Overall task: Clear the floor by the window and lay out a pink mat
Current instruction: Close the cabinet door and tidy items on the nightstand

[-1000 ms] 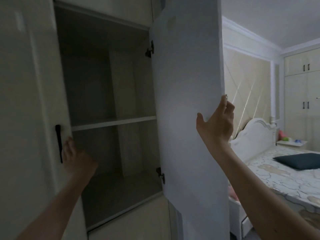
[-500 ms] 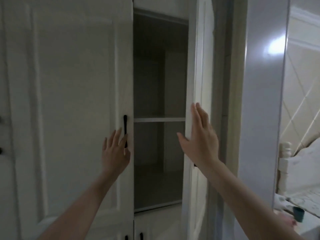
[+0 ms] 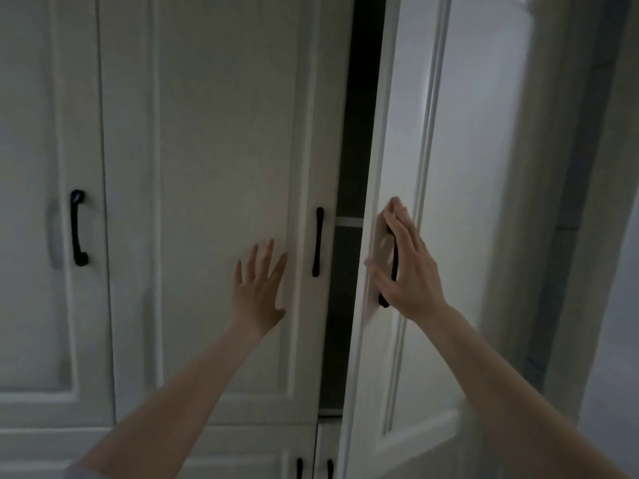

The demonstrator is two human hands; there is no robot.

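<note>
**A:** Head view: where are your hands now?

**B:** My left hand (image 3: 259, 288) lies flat, fingers spread, on the left wardrobe door (image 3: 221, 202), just beside its black handle (image 3: 318, 242). My right hand (image 3: 404, 267) is open over the handle of the right wardrobe door (image 3: 460, 202), which stands ajar; it grips nothing.

**A:** And the pink mat?

**B:** It is not in view. I think such a mat is light and soft; I would take it by one edge with both hands.
</note>
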